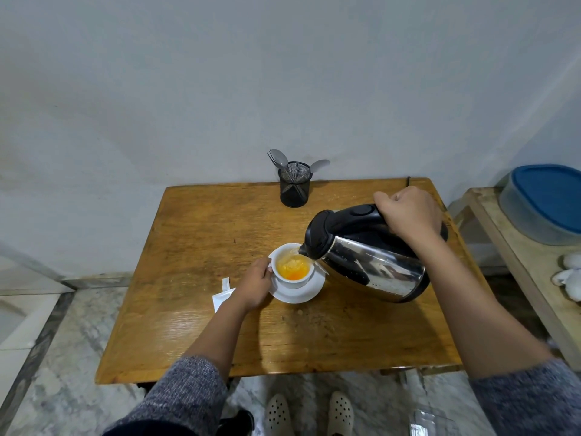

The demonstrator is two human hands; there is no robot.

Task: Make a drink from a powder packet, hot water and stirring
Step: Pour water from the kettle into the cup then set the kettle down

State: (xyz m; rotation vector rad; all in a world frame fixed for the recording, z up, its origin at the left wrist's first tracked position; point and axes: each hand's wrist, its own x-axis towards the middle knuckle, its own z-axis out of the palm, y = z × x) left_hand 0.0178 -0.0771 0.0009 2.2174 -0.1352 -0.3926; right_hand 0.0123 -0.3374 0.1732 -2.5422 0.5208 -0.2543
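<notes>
A white cup (306, 276) stands on a white saucer (309, 292) near the middle of the wooden table (201, 234). Orange liquid fills the cup's bottom. My left hand (256, 286) grips the cup's handle on its left side. My right hand (408, 214) holds the black handle of a steel electric kettle (371, 262), tilted left with its spout over the cup's rim, and water streams into the cup. A torn white powder packet (221, 295) lies on the table just left of my left wrist.
A black mesh holder (295, 184) with spoons and a fork stands at the table's back edge. To the right is a second wooden stand (515, 256) carrying a blue-lidded container (547, 202). Marble floor and my feet lie below the table's front edge.
</notes>
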